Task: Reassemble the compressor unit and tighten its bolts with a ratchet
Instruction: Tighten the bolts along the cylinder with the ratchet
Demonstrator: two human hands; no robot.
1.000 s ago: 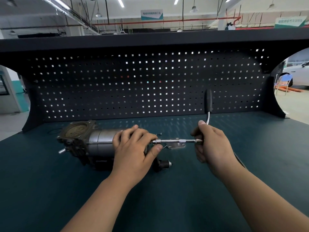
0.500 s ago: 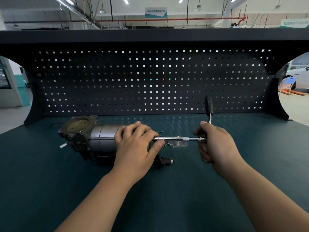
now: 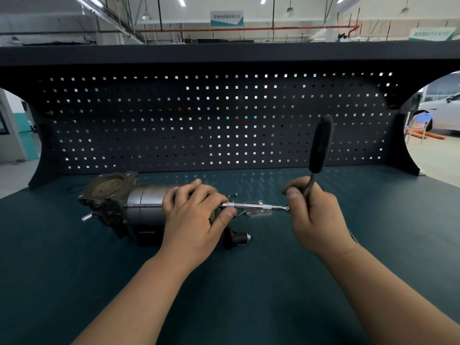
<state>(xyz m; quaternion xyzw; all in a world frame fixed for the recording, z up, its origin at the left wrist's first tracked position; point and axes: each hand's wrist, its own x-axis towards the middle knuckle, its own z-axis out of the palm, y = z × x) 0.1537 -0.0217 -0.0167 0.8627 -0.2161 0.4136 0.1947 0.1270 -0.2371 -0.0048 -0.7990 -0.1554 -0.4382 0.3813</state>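
Ratchet handle [image 3: 321, 145]: it stood almost upright a second ago; now its black grip leans toward the right edge of the worktop [image 3: 249, 282], blurred with motion, and more of it shows above my fist.
Right hand [image 3: 313, 215]: I roll it over with the handle, thumb tip now pointing left.

The grey cylindrical metal compressor unit [image 3: 139, 205] lies on its side on the dark green bench [image 3: 249, 295], left of centre, before the black perforated pegboard [image 3: 199, 120]. The left hand [image 3: 194, 217] grips its right end. From there a slim steel extension bar [image 3: 256, 206] runs right to the black-handled steel ratchet [image 3: 321, 145], gripped in the right hand [image 3: 313, 220]. A small flat metal bracket [image 3: 258, 213] lies beneath the bar.
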